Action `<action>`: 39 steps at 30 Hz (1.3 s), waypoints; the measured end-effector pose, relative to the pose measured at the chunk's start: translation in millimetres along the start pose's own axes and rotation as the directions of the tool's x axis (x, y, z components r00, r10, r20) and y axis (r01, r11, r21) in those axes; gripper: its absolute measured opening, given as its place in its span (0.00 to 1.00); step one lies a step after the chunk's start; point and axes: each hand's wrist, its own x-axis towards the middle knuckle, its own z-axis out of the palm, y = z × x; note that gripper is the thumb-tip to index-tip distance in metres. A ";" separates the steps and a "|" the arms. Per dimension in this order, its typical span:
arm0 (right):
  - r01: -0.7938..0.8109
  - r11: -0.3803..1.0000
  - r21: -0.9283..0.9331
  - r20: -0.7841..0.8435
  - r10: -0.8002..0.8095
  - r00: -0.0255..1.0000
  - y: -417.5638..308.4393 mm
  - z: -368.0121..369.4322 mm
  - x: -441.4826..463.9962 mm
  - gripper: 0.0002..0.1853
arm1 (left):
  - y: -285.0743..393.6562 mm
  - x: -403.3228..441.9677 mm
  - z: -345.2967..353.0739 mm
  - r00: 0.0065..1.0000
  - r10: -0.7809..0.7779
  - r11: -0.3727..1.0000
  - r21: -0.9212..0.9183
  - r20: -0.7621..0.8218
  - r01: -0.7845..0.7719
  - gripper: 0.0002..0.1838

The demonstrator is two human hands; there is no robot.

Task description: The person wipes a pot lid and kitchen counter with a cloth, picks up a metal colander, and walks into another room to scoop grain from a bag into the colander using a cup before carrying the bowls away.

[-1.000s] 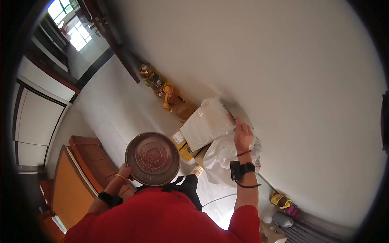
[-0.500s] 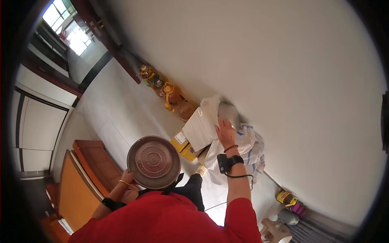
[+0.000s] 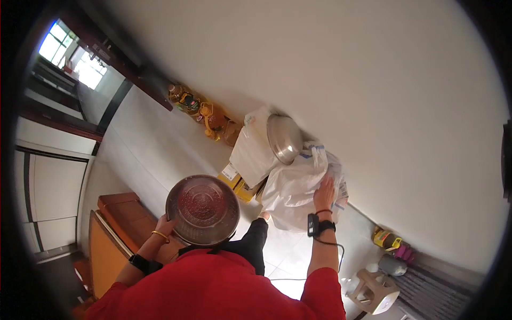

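Note:
My left hand (image 3: 166, 226) grips the rim of a round, dark metal basin (image 3: 202, 210) with small holes or dots on its base. Over a white plastic bag (image 3: 293, 192) rests my right hand (image 3: 325, 193), its fingers extended and touching the plastic. A shiny steel bowl (image 3: 285, 138) leans on its side near the wall, between that bag and a white wrapped package (image 3: 250, 146). Below the package is a yellow cardboard box (image 3: 234, 182).
Oil bottles (image 3: 210, 116) line the wall beyond the package. A wooden cabinet (image 3: 125, 216) stands at the left. At the lower right are a beige stool (image 3: 375, 290), a grey object (image 3: 392, 265) and a yellow-labelled bottle (image 3: 385, 238). A cable (image 3: 288, 279) crosses the floor.
My right hand moved left to the steel bowl, then back right onto the plastic bag. The bowl now shows uncovered beside the package. My left hand still holds the basin.

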 end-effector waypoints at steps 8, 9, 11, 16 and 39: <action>0.289 0.822 -0.491 0.371 -0.103 0.923 10.8 51.0 4.2 0.15 | 41.2 -18.7 25.1 0.969 0.239 0.820 0.521 0.067 -0.238 0.22; 0.321 0.808 -0.494 0.449 -0.079 0.890 12.4 52.1 5.5 0.13 | 37.2 -13.9 28.3 0.920 0.367 0.694 0.620 0.133 -0.367 0.24; 0.386 0.779 -0.493 0.594 -0.023 0.804 21.0 48.5 4.8 0.11 | 48.1 -16.1 37.4 0.880 0.405 0.511 0.736 0.249 -0.443 0.27; 0.531 0.775 -0.342 0.352 -0.419 0.837 55.5 -22.3 -27.2 0.09 | 89.7 -17.4 75.0 0.821 0.296 0.355 0.741 0.489 -0.569 0.29; 0.382 0.874 -0.301 0.737 -0.041 0.675 147.4 -102.5 -240.0 0.13 | 159.5 6.6 115.3 0.604 0.227 -0.220 0.644 0.764 -0.733 0.32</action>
